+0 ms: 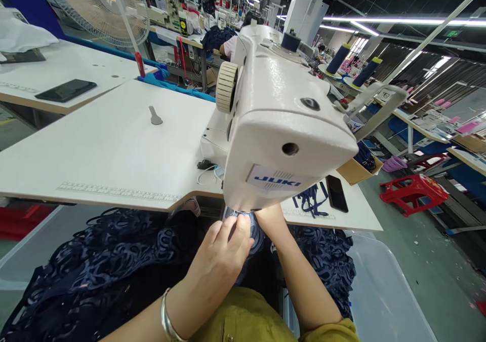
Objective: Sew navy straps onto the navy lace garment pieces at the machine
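A white sewing machine [296,129] marked JUKI stands in front of me. Just below its head, my left hand [228,243] has its fingers pressed together on a piece of navy lace fabric [258,236]. My right hand [270,218] reaches in from the right beside the same fabric, and its fingers are hidden behind the machine head. The needle area is also covered from view. A heap of navy lace garments [129,256] spreads to my left, and another lace pile [322,261] lies at my right.
A white worktop [106,139] carries a small grey metal piece [155,116]. Right of the machine lie narrow navy strips [311,200] and a phone [336,193]. Another phone [66,90] rests on the left table. A fan [102,7] and a red stool [413,192] stand farther off.
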{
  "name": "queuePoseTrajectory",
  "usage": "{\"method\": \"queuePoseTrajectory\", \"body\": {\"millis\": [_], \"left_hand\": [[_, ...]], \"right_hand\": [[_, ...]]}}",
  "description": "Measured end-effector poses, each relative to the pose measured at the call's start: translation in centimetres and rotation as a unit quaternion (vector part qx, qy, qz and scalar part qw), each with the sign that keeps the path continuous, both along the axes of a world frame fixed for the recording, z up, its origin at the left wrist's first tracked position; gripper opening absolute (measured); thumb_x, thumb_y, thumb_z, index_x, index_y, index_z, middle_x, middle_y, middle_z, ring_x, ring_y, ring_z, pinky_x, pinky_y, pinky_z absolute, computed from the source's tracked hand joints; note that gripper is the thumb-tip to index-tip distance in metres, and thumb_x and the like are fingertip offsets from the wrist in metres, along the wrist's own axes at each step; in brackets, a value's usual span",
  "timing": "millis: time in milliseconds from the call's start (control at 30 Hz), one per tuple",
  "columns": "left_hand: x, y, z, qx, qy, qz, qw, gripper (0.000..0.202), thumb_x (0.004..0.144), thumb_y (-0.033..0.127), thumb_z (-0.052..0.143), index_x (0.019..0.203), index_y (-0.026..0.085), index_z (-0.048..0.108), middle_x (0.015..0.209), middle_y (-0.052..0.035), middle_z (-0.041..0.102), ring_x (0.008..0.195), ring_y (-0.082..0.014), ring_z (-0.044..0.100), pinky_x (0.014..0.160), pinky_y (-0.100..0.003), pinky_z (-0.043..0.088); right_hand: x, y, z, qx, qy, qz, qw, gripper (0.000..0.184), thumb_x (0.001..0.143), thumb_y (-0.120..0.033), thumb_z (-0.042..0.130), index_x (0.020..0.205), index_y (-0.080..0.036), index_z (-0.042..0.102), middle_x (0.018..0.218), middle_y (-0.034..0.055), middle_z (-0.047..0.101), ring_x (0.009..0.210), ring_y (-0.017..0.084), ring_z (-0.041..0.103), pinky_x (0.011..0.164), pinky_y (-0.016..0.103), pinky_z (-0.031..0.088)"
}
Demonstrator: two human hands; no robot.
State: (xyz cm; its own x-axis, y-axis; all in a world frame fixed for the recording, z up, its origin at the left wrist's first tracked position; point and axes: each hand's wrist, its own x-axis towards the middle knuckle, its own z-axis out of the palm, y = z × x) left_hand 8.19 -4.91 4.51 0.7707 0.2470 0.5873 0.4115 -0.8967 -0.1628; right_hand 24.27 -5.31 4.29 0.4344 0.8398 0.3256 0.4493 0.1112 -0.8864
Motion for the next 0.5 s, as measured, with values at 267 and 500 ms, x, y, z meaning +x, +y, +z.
{"method": "queuePoseTrajectory", "body": {"millis": [267, 500], "left_hand": [[-0.26, 0.25, 0.26, 0.001, -0.013, 0.001, 1.0, 0.03, 0.093, 0.022, 0.051, 0.116, 0.006, 0.062, 0.11, -0.0104, 0.068, 0.096, -0.0238, 0.06, 0.081, -0.038, 0.041], [-0.76, 0.6, 0.6, -0.019, -0.024, -0.01, 0.999, 0.031, 0.093, 0.024, 0.05, 0.117, 0.008, 0.062, 0.11, -0.0103, 0.068, 0.098, -0.0237, 0.061, 0.084, -0.038, 0.04]], "right_hand": [[0.21, 0.04, -0.02, 0.001, -0.025, 0.019, 1.0, 0.021, 0.076, -0.012, 0.05, 0.085, -0.02, 0.068, 0.089, 0.0045, 0.072, 0.088, 0.021, 0.065, 0.08, 0.031, 0.051], [0.6, 0.03, -0.51, -0.042, -0.062, 0.015, 0.997, 0.015, 0.079, -0.018, 0.051, 0.081, -0.019, 0.066, 0.081, 0.0049, 0.069, 0.074, 0.019, 0.062, 0.074, 0.031, 0.052]]}}
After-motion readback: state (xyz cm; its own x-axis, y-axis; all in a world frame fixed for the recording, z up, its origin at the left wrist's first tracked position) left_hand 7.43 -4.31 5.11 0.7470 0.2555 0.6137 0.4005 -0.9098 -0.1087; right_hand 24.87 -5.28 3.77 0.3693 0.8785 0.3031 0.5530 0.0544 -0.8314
